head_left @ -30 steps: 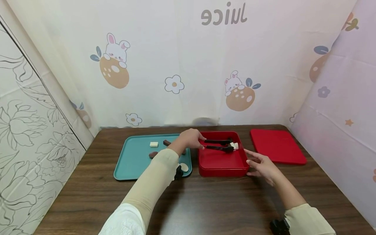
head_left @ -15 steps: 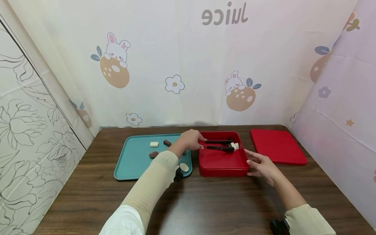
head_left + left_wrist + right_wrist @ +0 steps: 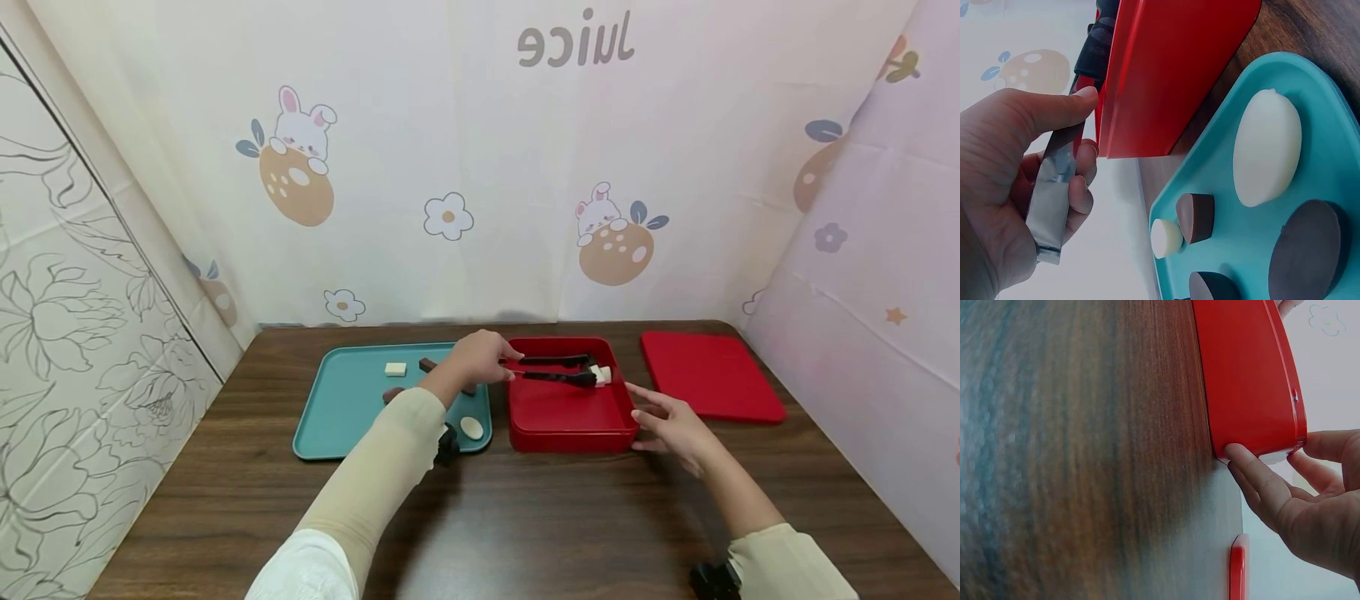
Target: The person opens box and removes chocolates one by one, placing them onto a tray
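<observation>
My left hand (image 3: 480, 357) pinches a pair of tongs (image 3: 558, 378) by its metal end; in the left wrist view that end (image 3: 1050, 200) lies between thumb and fingers. Black tong arms reach into an open red box (image 3: 570, 418). By their tips is a small white piece (image 3: 603, 375); whether the tongs grip it I cannot tell. My right hand (image 3: 675, 429) rests its fairly straight fingers against the box's right side, touching the wall and rim near the front corner. Under my left forearm a teal tray (image 3: 337, 417) bears several white and brown pieces, among them a white oval (image 3: 1266, 148).
Right of the box lies a flat red lid (image 3: 708, 375). The tray holds a pale rectangular piece (image 3: 395, 368) and a dark oval (image 3: 1309, 250), partly hidden by my arm in the head view. A patterned curtain (image 3: 450, 267) hangs behind the wooden table (image 3: 525, 525).
My left hand and forearm have shifted slightly left, with the tong tips staying by the white piece. The right hand keeps its place on the box.
</observation>
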